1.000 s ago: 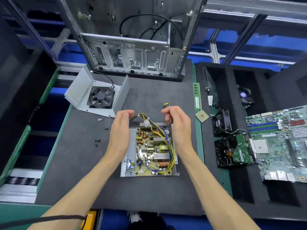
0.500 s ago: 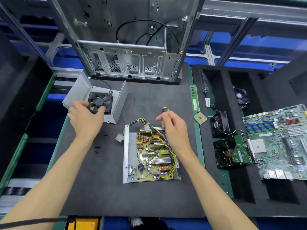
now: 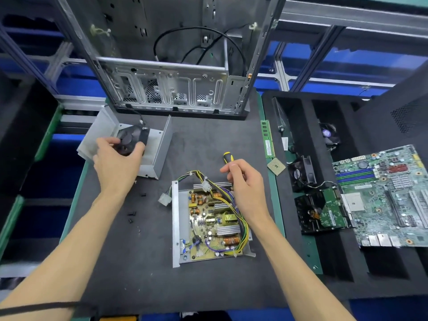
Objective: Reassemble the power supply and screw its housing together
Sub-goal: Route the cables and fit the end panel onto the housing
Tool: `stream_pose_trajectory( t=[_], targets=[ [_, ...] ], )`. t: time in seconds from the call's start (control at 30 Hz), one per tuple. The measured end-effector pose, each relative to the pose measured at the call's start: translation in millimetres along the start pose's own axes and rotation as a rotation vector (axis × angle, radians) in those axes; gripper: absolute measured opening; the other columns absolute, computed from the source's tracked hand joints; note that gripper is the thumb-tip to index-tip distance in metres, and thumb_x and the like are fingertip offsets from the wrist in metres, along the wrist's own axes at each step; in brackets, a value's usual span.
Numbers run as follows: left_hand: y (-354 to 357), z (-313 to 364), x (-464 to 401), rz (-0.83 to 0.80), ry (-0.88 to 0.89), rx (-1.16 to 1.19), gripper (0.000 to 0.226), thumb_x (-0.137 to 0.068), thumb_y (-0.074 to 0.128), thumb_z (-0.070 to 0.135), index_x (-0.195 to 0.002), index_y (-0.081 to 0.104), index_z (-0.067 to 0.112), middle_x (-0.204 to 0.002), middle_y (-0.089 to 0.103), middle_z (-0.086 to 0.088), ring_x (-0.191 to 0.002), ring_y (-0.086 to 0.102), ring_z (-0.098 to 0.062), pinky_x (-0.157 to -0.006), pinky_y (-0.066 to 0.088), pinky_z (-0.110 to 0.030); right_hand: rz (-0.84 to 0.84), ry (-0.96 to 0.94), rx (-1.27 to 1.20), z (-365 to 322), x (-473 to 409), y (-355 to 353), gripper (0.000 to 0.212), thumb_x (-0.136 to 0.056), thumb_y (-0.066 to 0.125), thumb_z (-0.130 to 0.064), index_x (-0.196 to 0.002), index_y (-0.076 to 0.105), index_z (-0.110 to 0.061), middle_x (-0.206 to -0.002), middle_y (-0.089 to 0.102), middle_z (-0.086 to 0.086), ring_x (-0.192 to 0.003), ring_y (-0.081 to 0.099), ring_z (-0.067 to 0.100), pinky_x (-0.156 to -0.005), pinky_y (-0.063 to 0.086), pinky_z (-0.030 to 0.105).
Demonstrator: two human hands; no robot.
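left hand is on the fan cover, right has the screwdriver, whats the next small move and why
Probably lift the cover with the left hand and carry it over the open circuit board. The board sits in its base tray uncovered, the fingers are already curled round the fan in the cover, and the right hand holds the screwdriver ready. Loose screws wait on the mat.

electronics repair workshop | stripped PC case | motherboard in foam tray | aluminium framing
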State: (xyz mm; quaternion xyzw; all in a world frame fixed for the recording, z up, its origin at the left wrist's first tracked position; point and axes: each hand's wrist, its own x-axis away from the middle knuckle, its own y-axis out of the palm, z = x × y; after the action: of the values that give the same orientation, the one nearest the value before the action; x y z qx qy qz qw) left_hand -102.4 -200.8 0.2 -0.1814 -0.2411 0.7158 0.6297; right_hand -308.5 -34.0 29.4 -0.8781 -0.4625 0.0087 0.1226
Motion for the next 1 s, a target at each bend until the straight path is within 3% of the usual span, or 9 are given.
stream_pose_trajectory(
  t=[0.07, 0.13, 0.27, 0.37, 0.5, 0.63, 0.77, 0.87, 1.0],
  targets=[
    [-9, 15, 3, -0.015, -0.060, 0.238, 0.040, -0.077, 0.062, 0.056, -0.107, 0.052, 0.030, -0.092, 0.059, 0.017, -0.095, 0.058, -0.007, -0.079, 0.044, -0.023, 0.000, -0.028, 0.028, -1, 1, 0, 0.030, -0.102, 0.050, -0.016, -0.081, 0.069, -0.026, -0.068, 0.055, -0.016, -0.062, 0.046, 0.003, -0.059, 0.037, 0.015],
    [-19, 32, 4, -0.035, -0.142, 0.488, 0.034, -0.081, 0.053, 0.053, -0.103, 0.059, 0.028, -0.087, 0.063, 0.018, -0.082, 0.059, -0.005, -0.073, 0.050, -0.025, 0.009, -0.085, 0.071, -4, 0, 1, 0.030, -0.101, 0.049, -0.019, -0.080, 0.068, -0.030, -0.073, 0.059, -0.020, -0.072, 0.053, 0.003, -0.066, 0.040, 0.017],
    [-43, 59, 13, -0.407, -0.208, 1.002, 0.053, -0.096, 0.030, 0.049, -0.122, 0.061, 0.015, -0.111, 0.066, -0.017, -0.084, 0.059, -0.024, -0.062, 0.042, -0.027, 0.047, -0.179, 0.067, -18, -7, 0, 0.029, -0.100, 0.049, -0.019, -0.081, 0.068, -0.029, -0.077, 0.061, -0.021, -0.078, 0.055, 0.008, -0.070, 0.044, 0.032],
    [-53, 76, 32, -0.692, -0.236, 1.138, 0.061, -0.096, 0.025, 0.051, -0.125, 0.062, 0.012, -0.114, 0.066, -0.024, -0.081, 0.061, -0.023, -0.065, 0.039, -0.029, 0.024, -0.203, -0.039, -39, -12, 1, 0.027, -0.099, 0.048, -0.023, -0.084, 0.070, -0.027, -0.073, 0.059, -0.014, -0.071, 0.052, 0.008, -0.067, 0.041, 0.024],
    [-51, 90, 62, -1.059, -0.266, 1.165, 0.066, -0.093, 0.033, 0.056, -0.133, 0.062, 0.011, -0.121, 0.065, -0.024, -0.080, 0.056, -0.022, -0.065, 0.043, -0.028, -0.190, -0.239, -0.163, -65, -9, 6, 0.032, -0.098, 0.046, -0.041, -0.100, 0.074, -0.025, -0.081, 0.066, -0.008, -0.078, 0.058, 0.006, -0.073, 0.045, 0.021],
    [-45, 91, 83, -1.333, -0.304, 1.174, 0.066, -0.099, 0.023, 0.051, -0.136, 0.054, 0.005, -0.123, 0.055, -0.023, -0.074, 0.052, -0.023, -0.062, 0.040, -0.030, -0.395, -0.205, -0.290, -75, 2, 7, 0.051, -0.099, 0.045, -0.051, -0.096, 0.066, -0.005, -0.085, 0.065, -0.002, -0.079, 0.054, 0.013, -0.076, 0.042, 0.038],
    [-45, 87, 90, -1.460, -0.353, 1.213, 0.058, -0.102, 0.025, 0.046, -0.136, 0.047, 0.005, -0.124, 0.041, -0.022, -0.068, 0.049, -0.026, -0.057, 0.036, -0.032, -0.508, -0.096, -0.487, -80, 13, 0, 0.066, -0.096, 0.044, -0.067, -0.128, 0.065, -0.013, -0.117, 0.070, 0.006, -0.106, 0.059, 0.025, -0.098, 0.044, 0.043],
    [-47, 84, 96, -1.550, -0.353, 1.095, 0.052, -0.101, 0.026, 0.042, -0.125, 0.056, 0.008, -0.113, 0.057, -0.020, -0.064, 0.054, -0.027, -0.052, 0.034, -0.030, -0.523, 0.028, -0.557, -83, 15, -6, 0.069, -0.098, 0.031, -0.062, -0.143, 0.055, -0.015, -0.145, 0.059, 0.009, -0.136, 0.053, 0.027, -0.116, 0.037, 0.050],
    [-48, 85, 105, -1.595, -0.355, 0.909, 0.052, -0.096, 0.032, 0.046, -0.116, 0.068, 0.015, -0.097, 0.066, -0.014, -0.064, 0.054, -0.024, -0.045, 0.032, -0.024, -0.550, 0.057, -0.615, -85, 20, -9, 0.054, -0.105, 0.032, -0.046, -0.149, 0.050, -0.022, -0.126, 0.069, 0.007, -0.120, 0.064, 0.024, -0.101, 0.050, 0.041]
  ],
)
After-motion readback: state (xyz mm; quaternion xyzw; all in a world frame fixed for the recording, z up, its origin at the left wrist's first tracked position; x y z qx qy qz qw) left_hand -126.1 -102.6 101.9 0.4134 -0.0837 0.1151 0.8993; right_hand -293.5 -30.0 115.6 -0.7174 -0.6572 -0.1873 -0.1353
